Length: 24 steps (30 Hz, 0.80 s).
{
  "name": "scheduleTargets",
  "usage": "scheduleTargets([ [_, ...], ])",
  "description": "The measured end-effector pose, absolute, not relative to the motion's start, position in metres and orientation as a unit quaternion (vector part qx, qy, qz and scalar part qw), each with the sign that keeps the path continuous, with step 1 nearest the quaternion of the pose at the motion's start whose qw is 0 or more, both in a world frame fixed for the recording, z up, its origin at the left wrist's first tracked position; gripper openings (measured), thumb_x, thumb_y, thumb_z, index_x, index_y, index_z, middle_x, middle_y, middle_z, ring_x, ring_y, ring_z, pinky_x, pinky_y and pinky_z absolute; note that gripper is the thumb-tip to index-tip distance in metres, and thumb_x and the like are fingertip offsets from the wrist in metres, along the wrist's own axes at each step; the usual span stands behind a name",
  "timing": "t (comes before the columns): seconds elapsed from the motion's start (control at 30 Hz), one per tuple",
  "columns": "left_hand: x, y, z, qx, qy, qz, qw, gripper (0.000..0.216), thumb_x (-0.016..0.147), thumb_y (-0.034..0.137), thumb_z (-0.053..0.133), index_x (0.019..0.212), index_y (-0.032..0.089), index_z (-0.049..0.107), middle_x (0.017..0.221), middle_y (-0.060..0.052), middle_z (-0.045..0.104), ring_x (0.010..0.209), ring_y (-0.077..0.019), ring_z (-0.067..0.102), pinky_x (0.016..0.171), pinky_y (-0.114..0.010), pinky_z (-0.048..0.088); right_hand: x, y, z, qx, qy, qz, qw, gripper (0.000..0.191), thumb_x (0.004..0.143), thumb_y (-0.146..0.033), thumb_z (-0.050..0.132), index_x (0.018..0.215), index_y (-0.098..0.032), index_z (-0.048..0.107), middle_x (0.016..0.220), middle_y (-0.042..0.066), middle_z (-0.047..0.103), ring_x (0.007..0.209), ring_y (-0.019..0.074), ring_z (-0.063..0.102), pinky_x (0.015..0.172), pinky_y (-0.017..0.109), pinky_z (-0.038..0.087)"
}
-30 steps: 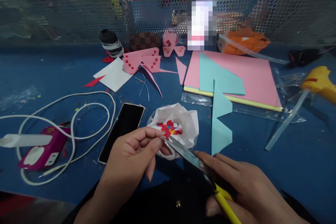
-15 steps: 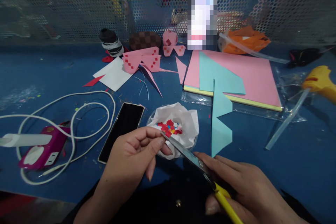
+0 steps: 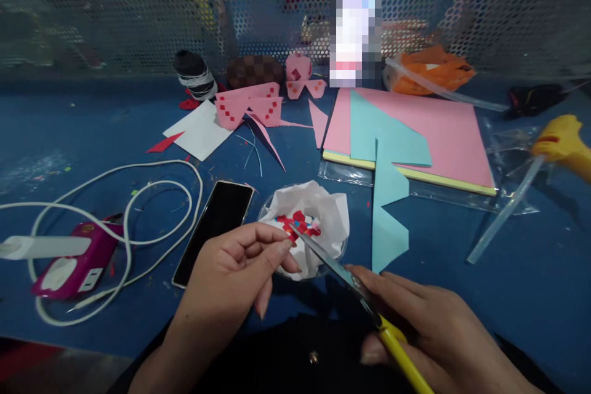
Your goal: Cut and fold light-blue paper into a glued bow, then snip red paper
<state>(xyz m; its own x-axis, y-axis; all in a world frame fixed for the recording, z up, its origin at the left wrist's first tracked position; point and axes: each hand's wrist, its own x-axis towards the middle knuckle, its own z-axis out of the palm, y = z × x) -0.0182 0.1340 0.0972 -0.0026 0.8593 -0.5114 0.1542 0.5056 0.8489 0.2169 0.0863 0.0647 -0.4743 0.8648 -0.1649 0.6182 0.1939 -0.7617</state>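
My right hand [image 3: 425, 320] grips the yellow-handled scissors [image 3: 335, 266], their blades pointing up and left. The blade tips lie close to the fingertips of my left hand [image 3: 252, 265]. Thumb and index finger of that hand are pinched together; whatever is between them is too small to make out. Just beyond the fingertips sits a clear bowl lined with white paper [image 3: 330, 209]. Small red, blue and white paper scraps [image 3: 307, 221] lie inside it, partly hidden behind my fingers and the blades.
Left of the bowl are a phone [image 3: 221, 209], a white cable [image 3: 196, 197] and a magenta device [image 3: 78, 258]. Turquoise cut paper [image 3: 390, 228] overlaps a pink paper stack [image 3: 455, 135]. Folded pink paper shapes [image 3: 249, 104] stand behind. A yellow glue gun [image 3: 561, 141] is at right.
The scissors have shifted slightly right and their tips have moved a little away from my left fingertips, over the bowl. My left hand stays nearly still.
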Motion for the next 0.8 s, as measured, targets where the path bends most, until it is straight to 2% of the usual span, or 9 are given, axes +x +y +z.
scheduleTargets([
  [0.2, -0.015, 0.134, 0.101, 0.397, 0.658, 0.297, 0.567, 0.015, 0.081, 0.031, 0.067, 0.075, 0.017, 0.067, 0.063, 0.001, 0.069, 0.029, -0.0001, 0.039, 0.035, -0.014, 0.026, 0.216, 0.085, 0.068, -0.485, -0.750, 0.422, 0.158, 0.049, 0.092, -0.040, 0.061, 0.136, -0.020, 0.057, 0.092, 0.007, 0.074, 0.074, 0.0210, 0.073, 0.062, 0.027, 0.059],
  [0.33, -0.014, 0.135, 0.100, 0.400, 0.658, 0.298, 0.565, 0.015, 0.081, 0.032, 0.068, 0.075, 0.018, 0.067, 0.053, 0.003, 0.064, 0.029, -0.0015, 0.037, 0.034, -0.015, 0.026, 0.216, 0.085, 0.068, -0.486, -0.741, 0.435, 0.160, 0.048, 0.091, -0.039, 0.062, 0.136, -0.023, 0.057, 0.090, 0.005, 0.074, 0.072, 0.0197, 0.072, 0.060, 0.026, 0.058],
  [0.4, -0.016, 0.135, 0.097, 0.396, 0.650, 0.304, 0.573, 0.016, 0.080, 0.033, 0.068, 0.077, 0.017, 0.068, 0.058, 0.002, 0.067, 0.029, -0.0015, 0.040, 0.034, -0.015, 0.027, 0.216, 0.086, 0.068, -0.489, -0.733, 0.443, 0.167, 0.048, 0.090, -0.039, 0.063, 0.135, -0.023, 0.058, 0.092, 0.005, 0.075, 0.070, 0.0188, 0.071, 0.057, 0.024, 0.057],
  [0.47, -0.019, 0.135, 0.093, 0.389, 0.641, 0.318, 0.581, 0.017, 0.080, 0.034, 0.069, 0.080, 0.017, 0.068, 0.065, 0.000, 0.070, 0.029, -0.0012, 0.042, 0.033, -0.014, 0.027, 0.217, 0.085, 0.067, -0.498, -0.727, 0.442, 0.168, 0.056, 0.085, -0.043, 0.069, 0.135, -0.022, 0.057, 0.095, 0.006, 0.075, 0.071, 0.0198, 0.071, 0.053, 0.023, 0.056],
  [0.6, -0.021, 0.135, 0.092, 0.380, 0.637, 0.334, 0.581, 0.016, 0.080, 0.032, 0.068, 0.080, 0.016, 0.067, 0.066, 0.000, 0.070, 0.028, -0.0009, 0.042, 0.032, -0.013, 0.025, 0.217, 0.083, 0.068, -0.519, -0.735, 0.413, 0.140, 0.075, 0.073, -0.049, 0.078, 0.138, -0.022, 0.054, 0.100, 0.009, 0.074, 0.075, 0.0241, 0.072, 0.051, 0.025, 0.056],
  [0.8, -0.019, 0.134, 0.094, 0.377, 0.636, 0.331, 0.586, 0.016, 0.081, 0.032, 0.068, 0.082, 0.016, 0.067, 0.064, -0.001, 0.070, 0.029, -0.0013, 0.041, 0.033, -0.014, 0.026, 0.215, 0.084, 0.069, -0.492, -0.776, 0.375, 0.121, 0.073, 0.078, -0.053, 0.072, 0.138, -0.017, 0.054, 0.095, 0.011, 0.073, 0.071, 0.0239, 0.071, 0.053, 0.027, 0.056],
])
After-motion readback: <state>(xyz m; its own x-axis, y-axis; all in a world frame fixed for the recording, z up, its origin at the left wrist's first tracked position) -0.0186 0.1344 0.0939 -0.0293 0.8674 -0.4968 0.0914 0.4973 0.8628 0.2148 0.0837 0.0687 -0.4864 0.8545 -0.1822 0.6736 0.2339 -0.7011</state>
